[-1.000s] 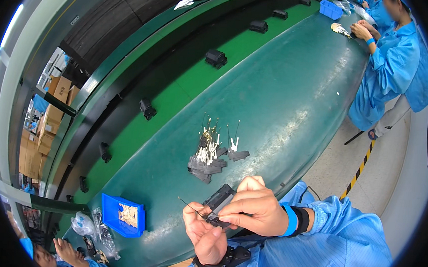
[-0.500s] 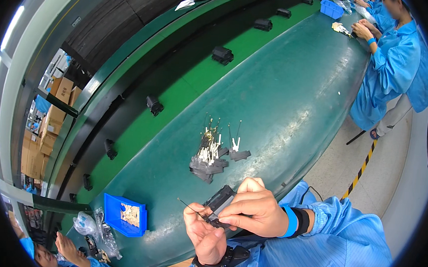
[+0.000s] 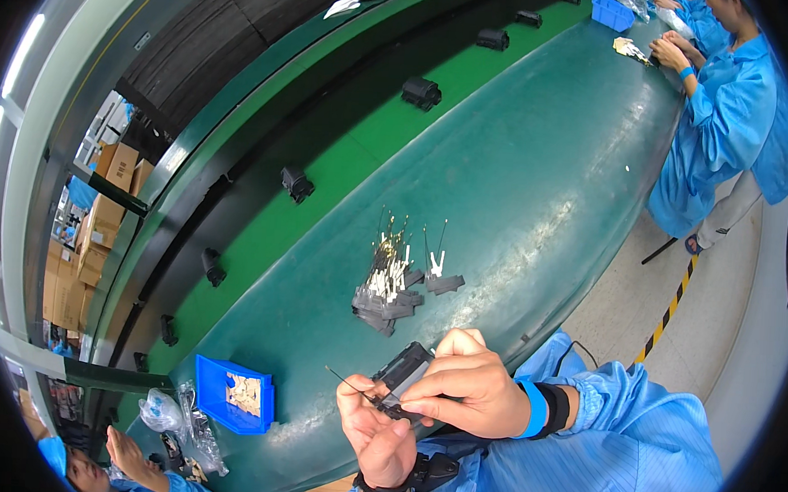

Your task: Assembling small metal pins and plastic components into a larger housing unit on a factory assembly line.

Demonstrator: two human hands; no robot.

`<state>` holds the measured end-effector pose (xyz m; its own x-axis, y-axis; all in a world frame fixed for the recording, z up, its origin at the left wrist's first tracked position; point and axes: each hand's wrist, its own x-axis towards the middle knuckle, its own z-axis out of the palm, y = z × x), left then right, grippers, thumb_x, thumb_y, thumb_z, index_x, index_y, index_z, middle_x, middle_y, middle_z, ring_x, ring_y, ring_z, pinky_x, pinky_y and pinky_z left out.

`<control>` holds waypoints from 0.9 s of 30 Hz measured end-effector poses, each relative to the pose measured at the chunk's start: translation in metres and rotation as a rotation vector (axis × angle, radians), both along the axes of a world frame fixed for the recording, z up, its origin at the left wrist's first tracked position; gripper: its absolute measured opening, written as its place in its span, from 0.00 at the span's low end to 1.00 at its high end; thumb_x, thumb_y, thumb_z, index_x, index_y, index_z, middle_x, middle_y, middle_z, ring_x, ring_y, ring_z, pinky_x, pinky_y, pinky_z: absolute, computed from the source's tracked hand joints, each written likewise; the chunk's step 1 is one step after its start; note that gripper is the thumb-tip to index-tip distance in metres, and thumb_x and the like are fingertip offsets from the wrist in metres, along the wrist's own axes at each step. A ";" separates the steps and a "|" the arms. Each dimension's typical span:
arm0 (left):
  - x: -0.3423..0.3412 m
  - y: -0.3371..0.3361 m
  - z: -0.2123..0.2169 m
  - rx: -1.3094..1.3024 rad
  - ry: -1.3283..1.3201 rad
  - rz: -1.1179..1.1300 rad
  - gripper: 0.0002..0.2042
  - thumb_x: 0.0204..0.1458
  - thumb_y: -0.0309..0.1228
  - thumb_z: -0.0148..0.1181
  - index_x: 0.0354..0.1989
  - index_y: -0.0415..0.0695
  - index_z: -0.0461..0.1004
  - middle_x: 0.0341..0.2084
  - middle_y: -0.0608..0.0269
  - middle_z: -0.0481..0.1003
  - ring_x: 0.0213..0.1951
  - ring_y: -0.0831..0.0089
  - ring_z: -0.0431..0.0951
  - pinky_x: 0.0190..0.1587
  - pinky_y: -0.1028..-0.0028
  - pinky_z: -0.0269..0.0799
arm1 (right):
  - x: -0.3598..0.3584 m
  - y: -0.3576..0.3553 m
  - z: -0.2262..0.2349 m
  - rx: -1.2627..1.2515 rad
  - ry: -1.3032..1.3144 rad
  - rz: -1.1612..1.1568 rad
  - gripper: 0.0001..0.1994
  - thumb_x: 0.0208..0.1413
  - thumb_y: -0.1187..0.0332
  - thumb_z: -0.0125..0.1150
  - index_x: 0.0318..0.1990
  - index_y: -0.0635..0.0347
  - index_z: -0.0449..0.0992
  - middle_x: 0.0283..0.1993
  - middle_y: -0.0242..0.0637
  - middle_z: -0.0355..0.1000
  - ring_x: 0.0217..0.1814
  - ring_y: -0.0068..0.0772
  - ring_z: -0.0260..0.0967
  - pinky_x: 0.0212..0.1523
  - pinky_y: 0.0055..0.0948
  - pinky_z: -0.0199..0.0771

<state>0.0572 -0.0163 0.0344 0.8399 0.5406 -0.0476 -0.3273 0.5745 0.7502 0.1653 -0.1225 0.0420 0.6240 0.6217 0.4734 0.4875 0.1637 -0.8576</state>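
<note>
A black rectangular plastic housing with a grey panel is held between my two hands near the table's front edge. My left hand grips its lower left side, fingers curled round it. From those fingers a thin black wire with a small tip sticks out to the upper left. My right hand is closed at the housing's lower end, thumb and forefinger pinched on its face; whatever lies between them is hidden. Beyond my hands lies a pile of flat black pieces with thin wires and white tabs, beside a smaller group.
Left on the green table stands a blue bin of cream-coloured pieces, next to clear plastic bags. Black housings sit spaced along the green conveyor belt. Co-workers in blue sit at far right and lower left.
The black housings on the belt have shifted slightly toward the upper right. My hands keep nearly the same hold on the housing.
</note>
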 end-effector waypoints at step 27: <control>-0.004 0.000 0.011 0.703 0.380 0.018 0.10 0.58 0.31 0.48 0.35 0.34 0.68 0.24 0.63 0.70 0.20 0.83 0.69 0.19 0.82 0.68 | 0.007 0.001 -0.005 -0.033 -0.144 -0.045 0.08 0.46 0.64 0.64 0.35 0.54 0.79 0.26 0.24 0.73 0.30 0.24 0.63 0.39 0.24 0.53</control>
<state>0.0531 -0.0159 0.0458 0.8257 0.5635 0.0277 0.0192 -0.0771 0.9968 0.1720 -0.1217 0.0369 0.5786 0.6113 0.5400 0.6122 0.1120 -0.7827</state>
